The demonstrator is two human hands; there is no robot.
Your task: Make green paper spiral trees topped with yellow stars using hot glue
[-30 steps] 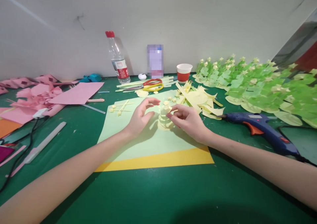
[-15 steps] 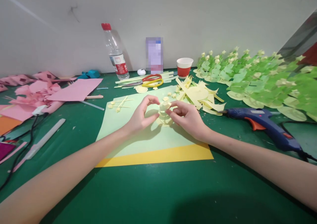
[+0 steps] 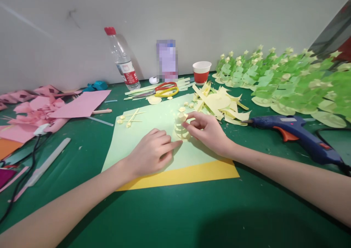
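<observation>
Student: Where is the model (image 3: 179,120), and how is it held?

Tutor: The pale, tiered model stands upright on the green sheet (image 3: 145,134). The right hand (image 3: 207,131) pinches it near the top between thumb and forefinger. Opposite, the left hand (image 3: 153,151) stretches its forefinger to the foot of the model; its other fingers are folded, and whether they press on anything cannot be told.

Student: How much is done?

Tutor: Tiers above a round foot suggest a well-advanced piece. A small cap (image 3: 182,109) shows just beyond the pinch; whether it is fixed to the model is unclear.

Student: What is left?

Tutor: Several parts appear unused. Small knobs (image 3: 191,105) lie loose beyond the grip, and sticks (image 3: 134,114) lie to its left, past the left hand. Beyond these are the scissors (image 3: 166,90); just beyond and right of the grip, the scraps (image 3: 219,101) suggest that much cutting is done. Well right of the grip lies the glue gun (image 3: 290,127), and behind it stand rows of star-tipped green plants (image 3: 257,72), apparently finished.
</observation>
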